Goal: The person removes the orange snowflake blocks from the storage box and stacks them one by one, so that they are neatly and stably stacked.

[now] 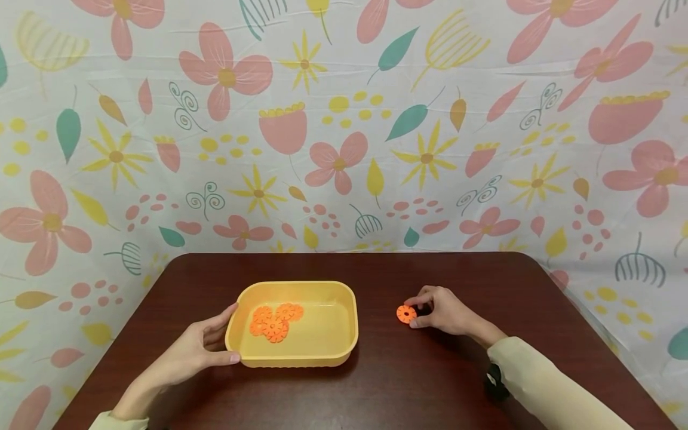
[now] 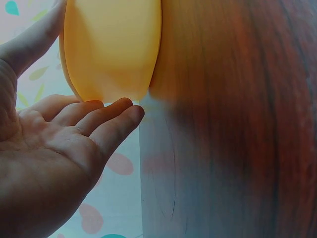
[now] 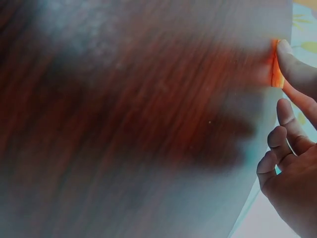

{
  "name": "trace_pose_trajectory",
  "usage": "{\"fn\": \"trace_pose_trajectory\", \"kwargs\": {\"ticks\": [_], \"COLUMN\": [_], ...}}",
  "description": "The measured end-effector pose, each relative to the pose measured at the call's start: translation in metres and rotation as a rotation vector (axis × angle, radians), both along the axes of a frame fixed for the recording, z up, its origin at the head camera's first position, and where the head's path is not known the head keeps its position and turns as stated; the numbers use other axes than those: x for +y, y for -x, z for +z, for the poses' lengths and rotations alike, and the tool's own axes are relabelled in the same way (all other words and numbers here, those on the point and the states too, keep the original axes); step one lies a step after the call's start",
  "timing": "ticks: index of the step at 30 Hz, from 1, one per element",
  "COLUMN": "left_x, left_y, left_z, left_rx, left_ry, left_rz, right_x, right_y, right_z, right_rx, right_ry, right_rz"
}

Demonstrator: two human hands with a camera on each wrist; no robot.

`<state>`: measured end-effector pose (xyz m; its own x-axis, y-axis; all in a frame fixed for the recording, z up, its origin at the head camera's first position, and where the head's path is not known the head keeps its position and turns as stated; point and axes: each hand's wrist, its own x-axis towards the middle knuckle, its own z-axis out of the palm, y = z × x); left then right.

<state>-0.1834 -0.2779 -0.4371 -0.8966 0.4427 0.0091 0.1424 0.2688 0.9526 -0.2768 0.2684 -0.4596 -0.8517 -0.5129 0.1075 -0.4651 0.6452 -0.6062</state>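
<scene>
The fingers (image 1: 418, 306) of the right hand (image 1: 446, 310) are curled and pinch a small orange toothed disc (image 1: 406, 314) at its right edge, thumb on the near side and fingertips on the far side. The disc lies flat on the dark wooden counter (image 1: 430, 382), right of centre. In the right wrist view it shows only as a thin orange sliver under a fingertip.

The left hand (image 1: 196, 349) cups the near left corner of a shallow yellow tray (image 1: 344, 298). Its thumb presses the tray's near wall and its fingers reach along the left side. The left wrist view shows those fingers nearly straight, their tips against the tray's outer wall.

Inside the tray, toward its left half, several more orange discs (image 1: 275, 321) lie overlapping.

To handle the disc well, a firm pinch across its rim seems best, lifting one edge first, since it sits flush against the wood. The left hand bracing the tray should stop it sliding.

Behind the counter hangs a cloth backdrop (image 1: 344, 119) printed with pink and yellow flowers and teal leaves. A pale sleeve (image 1: 543, 382) covers the right forearm. No brand, label or writing can be read anywhere.
</scene>
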Motion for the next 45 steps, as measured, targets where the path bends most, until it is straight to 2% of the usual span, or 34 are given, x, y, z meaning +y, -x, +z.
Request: {"fn": "trace_pose_trajectory", "kwargs": {"ticks": [14,30,45], "left_x": [-0.0005,0.0003,0.0002], "left_y": [-0.0009,-0.001,0.0007], "left_z": [-0.001,-0.0015,-0.0016], "left_rx": [-0.012,0.008,0.006], "left_ry": [0.0,0.013,0.012], "left_rz": [0.015,0.018,0.015], "right_x": [-0.002,-0.0036,-0.0036], "right_y": [-0.0018,0.0,-0.0008], "right_z": [0.0039,0.0035,0.0038], "right_rx": [-0.007,-0.012,-0.027], "right_ry": [-0.015,0.005,0.005], "right_rz": [-0.025,0.004,-0.023]}}
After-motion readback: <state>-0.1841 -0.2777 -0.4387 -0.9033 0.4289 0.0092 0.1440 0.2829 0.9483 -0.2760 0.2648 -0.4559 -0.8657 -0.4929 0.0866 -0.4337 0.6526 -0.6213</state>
